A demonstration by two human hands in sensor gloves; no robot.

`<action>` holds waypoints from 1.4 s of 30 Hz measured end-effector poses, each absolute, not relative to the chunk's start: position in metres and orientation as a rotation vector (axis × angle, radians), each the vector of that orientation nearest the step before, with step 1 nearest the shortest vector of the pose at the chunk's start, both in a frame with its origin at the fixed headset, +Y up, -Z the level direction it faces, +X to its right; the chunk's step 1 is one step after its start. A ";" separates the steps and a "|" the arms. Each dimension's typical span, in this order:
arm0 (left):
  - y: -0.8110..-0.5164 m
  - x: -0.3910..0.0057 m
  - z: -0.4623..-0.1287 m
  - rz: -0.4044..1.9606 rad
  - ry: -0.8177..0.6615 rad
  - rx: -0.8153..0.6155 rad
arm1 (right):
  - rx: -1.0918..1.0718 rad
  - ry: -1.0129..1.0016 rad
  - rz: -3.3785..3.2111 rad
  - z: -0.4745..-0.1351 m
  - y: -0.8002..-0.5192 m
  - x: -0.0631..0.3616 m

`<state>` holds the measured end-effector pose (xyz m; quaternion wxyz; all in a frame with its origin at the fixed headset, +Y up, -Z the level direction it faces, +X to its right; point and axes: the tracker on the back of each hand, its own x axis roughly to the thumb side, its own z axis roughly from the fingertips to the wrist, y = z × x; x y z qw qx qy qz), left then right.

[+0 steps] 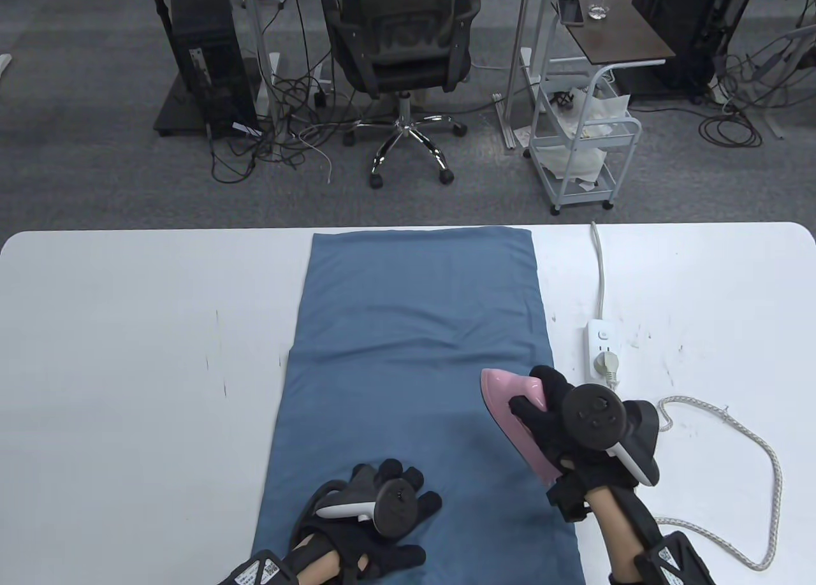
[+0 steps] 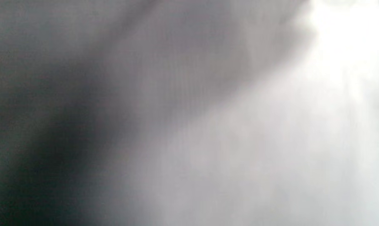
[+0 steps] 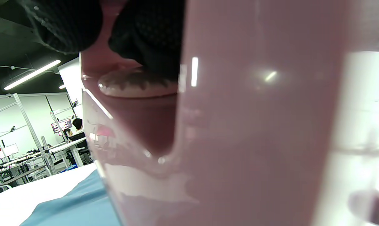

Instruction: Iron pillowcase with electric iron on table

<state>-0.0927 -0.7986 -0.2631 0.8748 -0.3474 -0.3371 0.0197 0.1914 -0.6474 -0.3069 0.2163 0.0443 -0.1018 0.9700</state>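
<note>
White counter (image 1: pixel 127 355) w/ blue pillowcase (image 1: pixel 414 330) laid flat, office chair (image 1: pixel 401 50) and cart (image 1: pixel 583 145) behind. Right hand (image 1: pixel 554 413) grips pink iron (image 1: pixel 510 406) on pillowcase; left hand (image 1: pixel 382 502) flat, fingers spread, pressing fabric.

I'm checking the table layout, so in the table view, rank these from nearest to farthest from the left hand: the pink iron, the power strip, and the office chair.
From the left hand, resting on the pillowcase:
1. Pink iron, to its right on the pillowcase, gripped by the right hand.
2. Power strip, farther right on the table.
3. Office chair, beyond the table's far edge.
</note>
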 end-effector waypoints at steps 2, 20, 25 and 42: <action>-0.791 -0.091 -0.273 0.085 -0.672 -0.688 | 0.125 -0.296 2.681 -0.307 -0.645 0.193; -0.811 -0.082 -0.328 0.143 -0.448 -0.727 | 0.100 -0.290 2.675 -0.306 -0.646 0.203; -0.813 -0.086 -0.304 0.153 -0.458 -0.745 | 0.141 -0.257 2.696 -0.310 -0.651 0.193; -0.814 -0.089 -0.277 0.154 -0.480 -0.760 | 0.563 0.147 3.024 -0.334 -0.723 0.116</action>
